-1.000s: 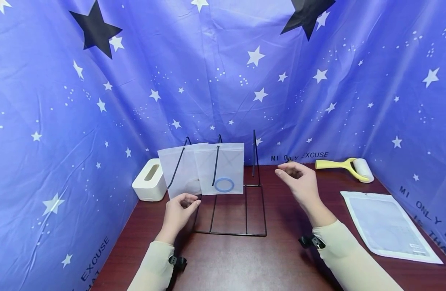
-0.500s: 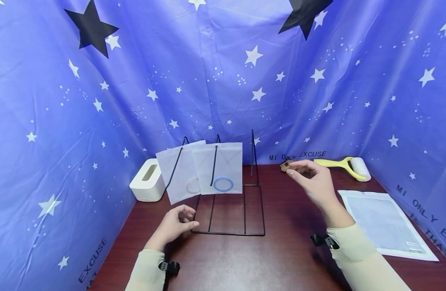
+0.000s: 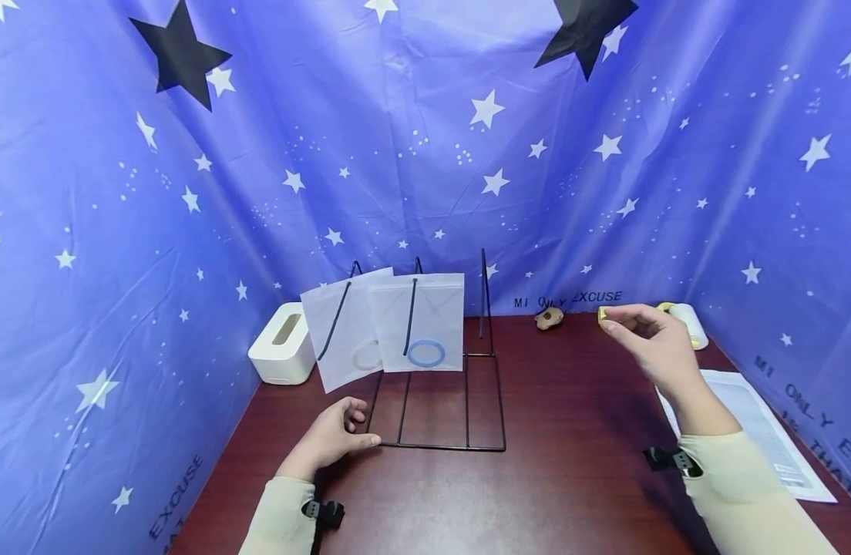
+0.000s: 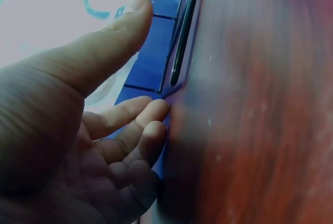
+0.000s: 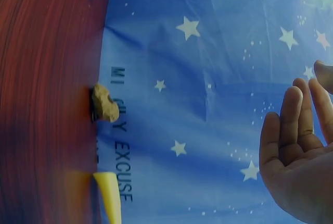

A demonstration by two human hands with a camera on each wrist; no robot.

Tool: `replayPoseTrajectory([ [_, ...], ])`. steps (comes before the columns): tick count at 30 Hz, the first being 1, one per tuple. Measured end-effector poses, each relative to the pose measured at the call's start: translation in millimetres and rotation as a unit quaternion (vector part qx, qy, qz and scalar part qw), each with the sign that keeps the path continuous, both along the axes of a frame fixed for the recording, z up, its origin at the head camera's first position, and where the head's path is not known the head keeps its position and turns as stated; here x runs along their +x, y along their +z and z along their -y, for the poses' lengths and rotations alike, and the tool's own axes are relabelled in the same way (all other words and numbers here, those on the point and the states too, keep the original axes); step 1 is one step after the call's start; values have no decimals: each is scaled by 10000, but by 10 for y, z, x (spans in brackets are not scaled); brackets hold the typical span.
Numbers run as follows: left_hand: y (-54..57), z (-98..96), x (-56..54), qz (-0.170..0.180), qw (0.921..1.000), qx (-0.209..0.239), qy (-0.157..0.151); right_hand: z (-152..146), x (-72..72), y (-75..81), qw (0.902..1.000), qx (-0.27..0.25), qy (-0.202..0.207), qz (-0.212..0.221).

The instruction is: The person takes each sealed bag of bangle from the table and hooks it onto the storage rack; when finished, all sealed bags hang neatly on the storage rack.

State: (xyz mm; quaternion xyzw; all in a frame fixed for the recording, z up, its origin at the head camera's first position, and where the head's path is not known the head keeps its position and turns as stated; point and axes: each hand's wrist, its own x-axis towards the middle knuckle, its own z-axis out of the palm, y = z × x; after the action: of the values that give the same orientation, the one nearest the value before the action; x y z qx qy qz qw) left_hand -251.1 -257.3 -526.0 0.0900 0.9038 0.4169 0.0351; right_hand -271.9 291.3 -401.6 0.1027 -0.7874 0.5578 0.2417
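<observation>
A black wire rack stands mid-table with upright hooks. Two frosted zip pouches hang from it: the left pouch shows a pale ring inside, the right pouch a blue ring. At the rack's front left corner is my left hand, thumb tip right at the wire, other fingers loosely bent, as the left wrist view also shows, holding nothing. My right hand hovers over the right side, fingers loosely bent and holding nothing. It overlaps a yellow-handled lint roller in the head view.
A white tissue box sits left of the rack. Against the back curtain lies a small brown lump, stone-like in look. A large white-edged pouch lies flat at right, partly behind my right forearm. Blue star-printed curtain encloses the table.
My right hand has moved right, away from the rack, uncovering the brown lump. My left hand has dropped from the left pouch's lower edge to the rack's front left corner.
</observation>
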Motion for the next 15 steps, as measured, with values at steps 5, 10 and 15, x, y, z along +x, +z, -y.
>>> replayPoseTrajectory([
  [5,-15,-20,-14,-52,9999,-142,-78,-168,-4,8,9988,368,-284,164],
  [10,-39,-21,-16,-84,9994,-289,-158,-392,-10,-28,9974,440,-509,263],
  [15,-53,-24,-26,-89,9995,-254,-143,-636,1,-65,9971,191,-559,486],
])
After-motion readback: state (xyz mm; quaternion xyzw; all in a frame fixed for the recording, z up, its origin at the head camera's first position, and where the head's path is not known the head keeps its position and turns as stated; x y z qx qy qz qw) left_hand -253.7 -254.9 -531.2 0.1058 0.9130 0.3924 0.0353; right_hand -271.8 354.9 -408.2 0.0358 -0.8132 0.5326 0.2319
